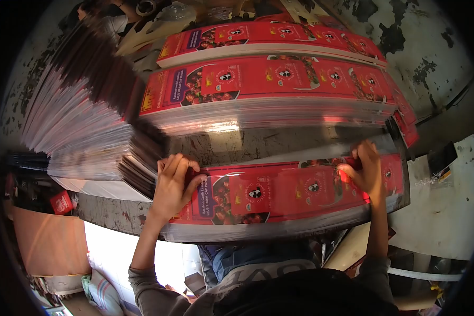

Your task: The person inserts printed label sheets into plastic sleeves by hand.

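A long stack of red printed plastic sheets (pixel 284 195) lies on the dark table in front of me. My left hand (pixel 175 181) is at the stack's left end, its fingers curled and its thumb against the top sheet. Near the right end, my right hand (pixel 367 171) has its fingers bent over the far edge, with the thumb on the red surface. Both hands grip the top sheet by its far edge. A clear strip of plastic (pixel 305 152) shows along that edge, between the hands.
Two more stacks of the same red sheets, a middle one (pixel 268 79) and a far one (pixel 274 34), lie beyond. To the left, a large fanned pile of sheets (pixel 84 124) leans. The scratched dark tabletop (pixel 268 141) shows between stacks. A white sack (pixel 101 289) stands below left.
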A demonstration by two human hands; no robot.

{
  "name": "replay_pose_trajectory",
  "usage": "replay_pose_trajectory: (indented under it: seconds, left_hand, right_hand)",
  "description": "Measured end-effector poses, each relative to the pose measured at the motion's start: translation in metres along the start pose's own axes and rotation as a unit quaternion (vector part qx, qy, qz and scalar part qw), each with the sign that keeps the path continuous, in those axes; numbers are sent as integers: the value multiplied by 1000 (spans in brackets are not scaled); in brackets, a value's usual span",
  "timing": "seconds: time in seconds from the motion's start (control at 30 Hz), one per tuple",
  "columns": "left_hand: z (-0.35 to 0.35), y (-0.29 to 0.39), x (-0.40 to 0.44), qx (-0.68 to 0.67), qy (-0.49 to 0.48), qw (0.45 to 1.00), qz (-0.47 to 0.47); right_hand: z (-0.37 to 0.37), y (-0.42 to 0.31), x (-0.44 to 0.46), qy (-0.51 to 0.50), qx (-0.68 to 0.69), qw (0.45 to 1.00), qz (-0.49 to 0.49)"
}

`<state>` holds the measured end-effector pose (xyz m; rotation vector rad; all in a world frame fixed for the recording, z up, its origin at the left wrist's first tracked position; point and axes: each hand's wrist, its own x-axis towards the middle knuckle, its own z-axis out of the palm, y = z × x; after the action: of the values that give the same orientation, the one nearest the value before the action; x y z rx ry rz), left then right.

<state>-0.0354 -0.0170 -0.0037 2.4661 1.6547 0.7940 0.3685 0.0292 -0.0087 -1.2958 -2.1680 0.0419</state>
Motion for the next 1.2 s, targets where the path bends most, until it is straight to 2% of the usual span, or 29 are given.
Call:
replay_pose_trajectory:
  seconds: [0.1, 0.43, 0.5, 0.7, 0.8, 0.87, 0.97, 1.0, 1.03, 1.1, 1.17, 1.2]
  left_hand:
    - [1, -1, 4, 18, -6, 999, 32]
    - [4, -4, 6, 13, 34, 998, 58]
    - [5, -8, 7, 19, 48, 995, 91]
    - [-8, 1, 12, 38, 88, 990, 107]
    - [-19, 9, 11, 47, 117, 983, 134]
    - [-34, 16, 14, 59, 153, 975, 153]
    - [-64, 28, 36, 157, 221, 950, 153]
    - [-71, 28, 48, 195, 244, 942, 121]
    - [-77, 26, 63, 231, 266, 932, 86]
    - [-80, 19, 100, 260, 307, 912, 85]
    - [-64, -5, 124, 209, 304, 929, 30]
    - [-53, -1, 124, 253, 300, 920, 9]
  right_hand:
    - [0, 4, -1, -26, 35, 999, -13]
    - [7, 5, 0, 36, -7, 998, -45]
    - [9, 5, 0, 46, -9, 998, -49]
    - [7, 4, -4, 115, -43, 991, -58]
    - [-3, 4, 5, 209, -117, 962, -129]
    - [-21, 5, 15, 216, -159, 951, -155]
    - [-44, 0, 59, 273, -216, 913, -213]
    - [-48, -4, 80, 283, -220, 913, -194]
    - [-53, -2, 105, 277, -232, 913, -186]
    - [-56, 3, 152, 241, -244, 926, -159]
    - [-47, 3, 186, 169, -220, 956, -98]
    - [-38, 0, 183, 172, -221, 955, -101]
